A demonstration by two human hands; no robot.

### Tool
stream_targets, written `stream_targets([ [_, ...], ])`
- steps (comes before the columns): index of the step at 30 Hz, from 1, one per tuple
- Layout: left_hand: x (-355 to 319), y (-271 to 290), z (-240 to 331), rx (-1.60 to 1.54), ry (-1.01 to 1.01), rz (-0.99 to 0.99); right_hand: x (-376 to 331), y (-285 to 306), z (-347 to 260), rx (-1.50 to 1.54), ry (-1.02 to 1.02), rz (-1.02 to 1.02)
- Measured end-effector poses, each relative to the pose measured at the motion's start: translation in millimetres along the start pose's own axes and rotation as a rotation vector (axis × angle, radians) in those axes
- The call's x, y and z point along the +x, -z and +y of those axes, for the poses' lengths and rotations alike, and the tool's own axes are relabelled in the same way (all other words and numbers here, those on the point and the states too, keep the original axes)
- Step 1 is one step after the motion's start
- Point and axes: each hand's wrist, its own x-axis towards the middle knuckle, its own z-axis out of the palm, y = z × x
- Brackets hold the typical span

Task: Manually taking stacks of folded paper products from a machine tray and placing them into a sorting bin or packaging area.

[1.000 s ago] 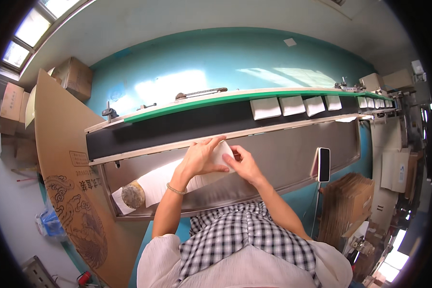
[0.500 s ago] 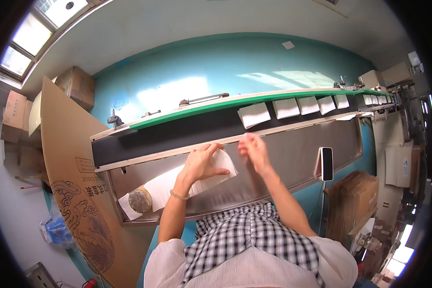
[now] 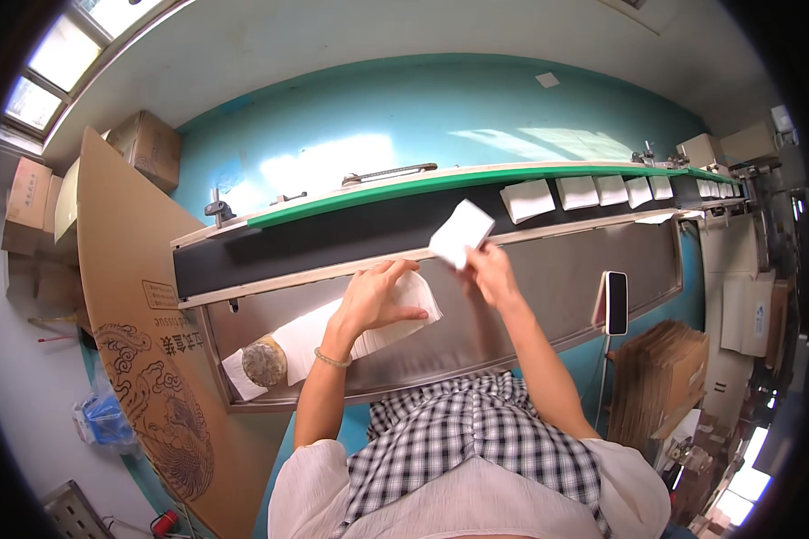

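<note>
A long row of folded white tissues (image 3: 310,340) lies stacked on edge in the metal trough (image 3: 566,278). My left hand (image 3: 370,301) grips the right end of this row, thumb on the near side and fingers on the far side. A round, grey-brown stone (image 3: 264,362) rests against the row's left end. In my right hand (image 3: 493,272) a single folded tissue (image 3: 463,232) is pinched by its lower right edge, tilted over the near rim of the black conveyor belt (image 3: 351,232). Farther right on the belt stand several similar white tissues (image 3: 528,201).
A green strip (image 3: 333,213) runs along the belt's far side, with a clamp (image 3: 218,208) at its left. A large cardboard sheet (image 3: 144,314) stands at the left. Right of the trough are a phone on a stand (image 3: 617,304) and stacked flat cardboard (image 3: 652,377).
My right hand, blurred beside the row before, now holds a folded tissue by the belt. The tissues on the belt have shifted right. My left hand stays on the row.
</note>
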Motion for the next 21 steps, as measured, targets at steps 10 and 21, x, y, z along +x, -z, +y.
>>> stream_targets([
  [10, -4.3, 3.8, -8.0, -0.049, 0.051, -0.048, -45.1, -61.0, 24.4, -0.283, 0.11, -0.188],
  [21, -12.9, 8.1, -7.5, -0.043, 0.049, 0.031, -39.9, -56.6, 12.6, -0.442, 0.091, -0.264],
])
